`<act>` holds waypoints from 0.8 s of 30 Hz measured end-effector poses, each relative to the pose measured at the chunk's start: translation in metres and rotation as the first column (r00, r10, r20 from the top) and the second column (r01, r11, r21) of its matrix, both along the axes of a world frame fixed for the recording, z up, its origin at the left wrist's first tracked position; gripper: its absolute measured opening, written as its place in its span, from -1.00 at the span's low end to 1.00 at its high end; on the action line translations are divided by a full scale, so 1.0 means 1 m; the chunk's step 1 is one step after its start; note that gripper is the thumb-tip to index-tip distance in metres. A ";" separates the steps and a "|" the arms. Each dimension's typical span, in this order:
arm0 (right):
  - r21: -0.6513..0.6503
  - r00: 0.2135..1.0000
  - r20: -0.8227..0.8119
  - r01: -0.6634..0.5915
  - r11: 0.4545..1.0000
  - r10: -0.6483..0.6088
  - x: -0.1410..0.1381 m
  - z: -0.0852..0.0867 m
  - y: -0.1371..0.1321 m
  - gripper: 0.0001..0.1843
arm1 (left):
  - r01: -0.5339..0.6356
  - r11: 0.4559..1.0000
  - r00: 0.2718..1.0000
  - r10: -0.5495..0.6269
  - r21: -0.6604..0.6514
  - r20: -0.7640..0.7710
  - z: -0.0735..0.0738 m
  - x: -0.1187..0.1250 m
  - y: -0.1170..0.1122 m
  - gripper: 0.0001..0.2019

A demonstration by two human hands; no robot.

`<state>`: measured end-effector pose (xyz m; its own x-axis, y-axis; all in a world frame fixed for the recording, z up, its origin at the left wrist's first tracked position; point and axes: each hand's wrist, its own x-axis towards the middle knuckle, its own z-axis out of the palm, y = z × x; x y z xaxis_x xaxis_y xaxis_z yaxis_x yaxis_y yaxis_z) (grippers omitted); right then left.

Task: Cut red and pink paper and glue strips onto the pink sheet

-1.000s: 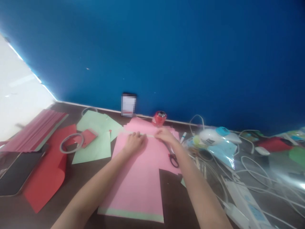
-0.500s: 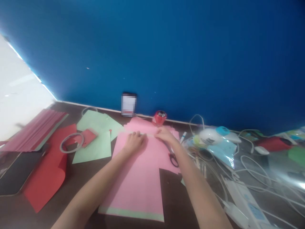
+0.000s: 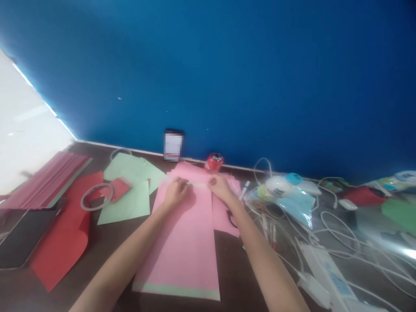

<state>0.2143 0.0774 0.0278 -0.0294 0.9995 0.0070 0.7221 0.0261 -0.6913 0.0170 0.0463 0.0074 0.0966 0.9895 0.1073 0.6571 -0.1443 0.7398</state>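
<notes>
A long pink paper sheet (image 3: 182, 242) lies in front of me, with a pale green band along its near edge. At its far edge runs a narrow pale green paper strip (image 3: 197, 185). My left hand (image 3: 176, 191) is closed at the left end of that strip, fingers curled over it. Thumb and fingertips of my right hand (image 3: 220, 187) pinch at the strip's right end. Just beyond the hands sit more pink sheets (image 3: 186, 168) and a shiny red object (image 3: 213, 162). Partly behind my right forearm are dark-handled scissors (image 3: 232, 219).
To the left lie pale green sheets (image 3: 130, 203), red paper (image 3: 61, 238), a white ring (image 3: 97, 196), a dark phone-like slab (image 3: 24, 238) and a pink paper stack (image 3: 48, 182). On the right are a marker (image 3: 244, 190), white cables and a power strip (image 3: 328, 273).
My left hand has shifted slightly left and its fingers have curled more tightly at the far edge. My right hand stays pinched by the strip. The view has shifted a little.
</notes>
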 end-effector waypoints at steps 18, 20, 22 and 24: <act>0.162 0.866 -0.498 0.148 0.976 -0.048 -0.009 -0.007 -0.047 -0.54 | 0.369 0.928 0.853 -0.360 0.050 0.379 0.016 0.026 0.015 -0.76; 0.131 0.837 -0.542 0.167 0.977 -0.071 -0.011 -0.011 -0.052 -0.45 | 0.335 0.942 0.824 -0.298 0.010 0.482 0.011 0.027 0.008 -0.76; 0.106 0.833 -0.549 0.156 0.982 -0.073 -0.015 -0.015 -0.056 -0.50 | 0.306 0.950 0.789 -0.214 -0.067 0.575 0.010 0.027 0.000 -0.73; 0.107 0.850 -0.522 0.147 0.983 -0.071 -0.019 -0.017 -0.058 -0.62 | 0.309 0.944 0.765 -0.174 -0.116 0.620 0.011 0.027 -0.006 -0.73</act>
<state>0.1954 0.0198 0.0112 0.1258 0.9837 0.1283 0.2684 0.0908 -0.9590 0.0440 0.0407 0.0180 0.3190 0.9473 0.0281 0.0401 -0.0431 0.9983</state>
